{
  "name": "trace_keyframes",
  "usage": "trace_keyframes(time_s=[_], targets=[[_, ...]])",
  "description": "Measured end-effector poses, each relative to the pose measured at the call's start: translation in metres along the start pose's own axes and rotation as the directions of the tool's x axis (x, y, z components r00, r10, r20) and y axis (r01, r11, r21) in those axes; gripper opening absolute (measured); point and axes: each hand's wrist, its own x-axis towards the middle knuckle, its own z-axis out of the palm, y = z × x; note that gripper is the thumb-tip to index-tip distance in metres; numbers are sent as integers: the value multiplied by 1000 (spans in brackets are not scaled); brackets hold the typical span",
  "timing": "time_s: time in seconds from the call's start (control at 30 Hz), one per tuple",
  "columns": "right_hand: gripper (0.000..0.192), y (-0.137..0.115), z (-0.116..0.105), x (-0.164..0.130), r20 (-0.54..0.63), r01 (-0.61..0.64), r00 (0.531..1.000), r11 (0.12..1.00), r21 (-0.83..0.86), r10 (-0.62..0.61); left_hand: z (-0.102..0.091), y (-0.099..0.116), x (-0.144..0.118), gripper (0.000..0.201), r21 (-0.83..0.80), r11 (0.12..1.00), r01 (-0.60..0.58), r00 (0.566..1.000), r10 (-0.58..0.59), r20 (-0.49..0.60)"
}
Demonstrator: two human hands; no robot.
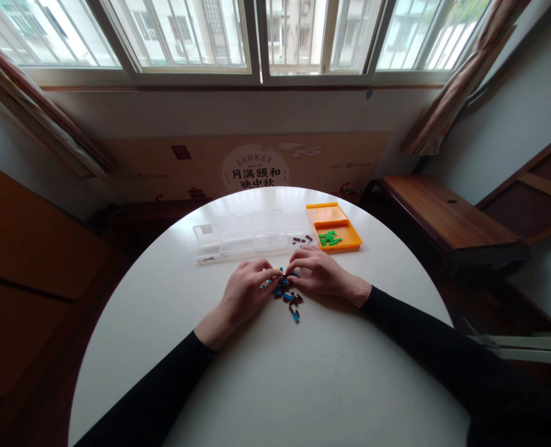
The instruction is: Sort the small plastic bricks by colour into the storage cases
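Small toy building bricks [288, 297] in blue and brown, with some yellow, lie in a loose pile on the white table. Over its left side rests my left hand [246, 284], thumb and forefinger drawn together at the bricks. My right hand [322, 273] comes in from the other side, its fingertips pinched close to the left ones. Whatever either pinch holds is too small and partly covered to name. Part of the pile is hidden under the fingers. A blue brick [296, 316] lies at the pile's near end.
Behind my hands stands a clear plastic compartment box [238, 251], with a few brown bricks [302, 239] in its right end. An orange tray [354, 244] beside it holds several green bricks [330, 238]. The round white table [275, 385] curves away on both sides.
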Motion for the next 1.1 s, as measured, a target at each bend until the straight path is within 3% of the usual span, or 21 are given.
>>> trace_keyframes(time_s=[0.47, 0.8, 1.1], targets=[[2, -1, -1, 0, -63, 10, 998, 995, 101, -4, -1, 2, 0, 14, -1, 1000, -7, 999, 7, -45], [4, -7, -4, 2, -34, 0, 999, 982, 190, 7, -2, -1, -1, 14, 43, 996, -72, 993, 75, -88], [3, 0, -2, 0, -56, -21, 998, 988, 152, 30, -1, -1, -1, 13, 50, 999, -5, 993, 11, -120]])
